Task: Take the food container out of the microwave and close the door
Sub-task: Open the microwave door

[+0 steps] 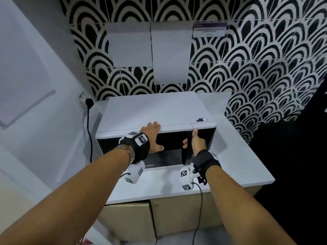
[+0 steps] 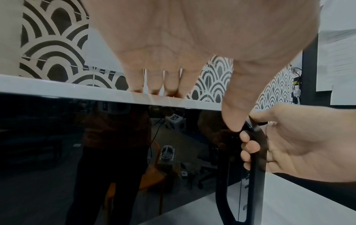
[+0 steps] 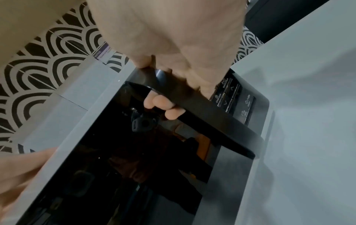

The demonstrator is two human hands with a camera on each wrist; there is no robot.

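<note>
Door-opening is the step in hand. The right hand (image 1: 197, 145) curls its fingers (image 2: 250, 146) round the black bar handle (image 3: 202, 115) of the white Samsung microwave (image 1: 159, 110), while the left hand (image 1: 153, 137) lies flat, fingers straight, bracing the top edge. Next comes a steady outward pull — the glossy dark glass door (image 2: 96, 152) looks closed, so the food container stays hidden behind it.
</note>
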